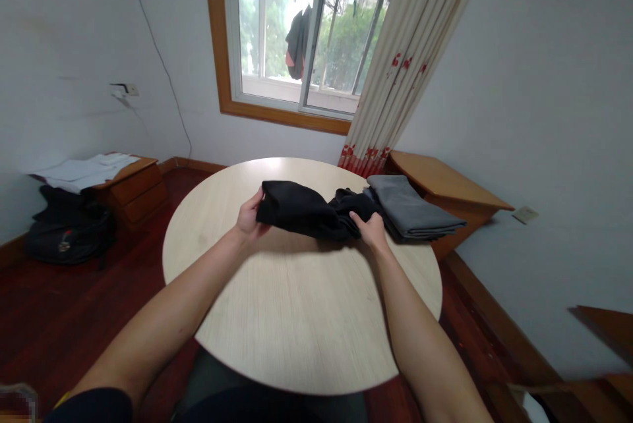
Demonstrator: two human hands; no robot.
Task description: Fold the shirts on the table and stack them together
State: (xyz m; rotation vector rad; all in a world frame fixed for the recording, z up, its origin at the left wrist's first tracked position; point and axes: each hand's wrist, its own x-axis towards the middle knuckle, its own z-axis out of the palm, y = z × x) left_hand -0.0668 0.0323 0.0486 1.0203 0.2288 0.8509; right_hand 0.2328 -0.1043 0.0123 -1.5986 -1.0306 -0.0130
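A black cloth garment [301, 210] is stretched between my two hands above the round, pale wooden table [297, 311]. Its left end is fairly smooth and its right part is bunched up. My left hand [253, 215] is closed on the left edge of the garment. On the bunched right part, my right hand [370, 228] grips the fabric, thumb on top. Just right of that hand lies a stack of folded dark and grey cloths [413, 205] on the table.
Behind the table's right side stands a brown wooden desk [440, 179], beside a long curtain [395, 67]. At the left are a low drawer cabinet [136, 186] with papers on top and a black bag [69, 232] on the floor.
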